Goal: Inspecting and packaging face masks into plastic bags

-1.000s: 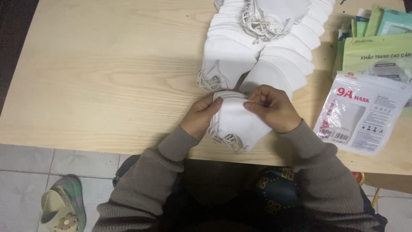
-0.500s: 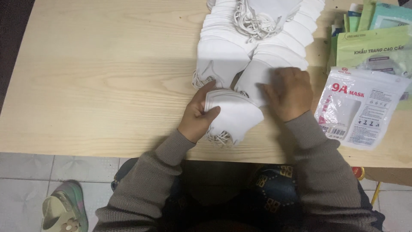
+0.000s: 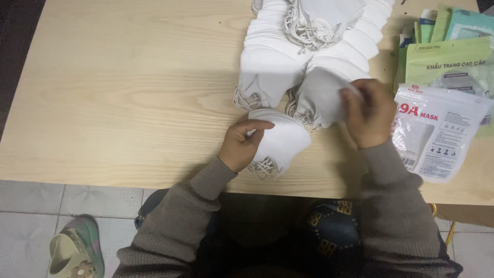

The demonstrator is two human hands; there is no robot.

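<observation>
While I scan from the left edge, the pale wooden bench lies bare on that side, with a green-and-cream sandal on the tiled floor below it.

Left hand: fingers curled over the near edge of a small stack of folded white masks, pressing it flat to the bench near the front edge. Ear loops bunch out at the stack's lower end. I judge these light, soft and limp, not fragile, a bit slippery against one another; the stack will fan apart unless pinned. Best hold looks like a pinch along the stiff folded edge, clear of the loops, which snag.

Centre, farther back: two long overlapping rows of white masks run toward the far edge, with a tangle of loops on top.

Right hand: fingers closed in a pinch on the corner of a single mask, lifting it off the near end of the right-hand row. It droops slightly from the grip.

Right side, containers: a clear-and-white plastic mask pouch lies flat just beside the right hand; through its window I see a white mask inside, count unclear. Behind it stands a cluster of green packets; their contents are hidden.
</observation>
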